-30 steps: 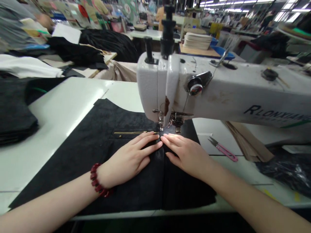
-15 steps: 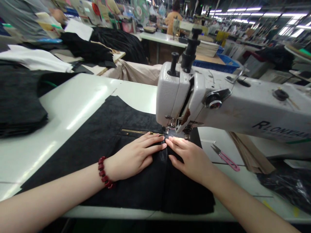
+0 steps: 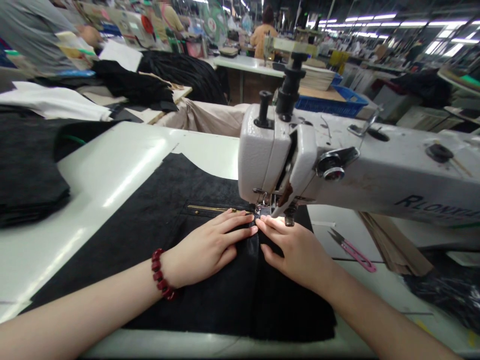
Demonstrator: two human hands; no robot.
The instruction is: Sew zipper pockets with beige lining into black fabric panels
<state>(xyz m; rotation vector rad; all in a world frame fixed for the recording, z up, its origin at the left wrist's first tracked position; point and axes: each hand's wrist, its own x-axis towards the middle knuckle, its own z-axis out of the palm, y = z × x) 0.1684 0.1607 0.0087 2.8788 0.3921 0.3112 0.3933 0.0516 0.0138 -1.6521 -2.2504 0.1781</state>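
The left hand (image 3: 208, 250) and right hand (image 3: 296, 252) lay open and flat, gripping nothing, on the black textured fabric panel (image 3: 221, 305), which extended beneath the metal presser foot (image 3: 264, 212) of the white sewing machine (image 3: 262, 160).

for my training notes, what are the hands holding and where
Nothing is gripped: the left hand and right hand lie flat on the black fabric, fingertips pressing either side of its centre seam, in front of the presser foot of the sewing machine.

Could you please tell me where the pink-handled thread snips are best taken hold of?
Grip the pink handle of the thread snips from the near right: they lie flat on the white table, handle end toward you, metal blades pointing away.
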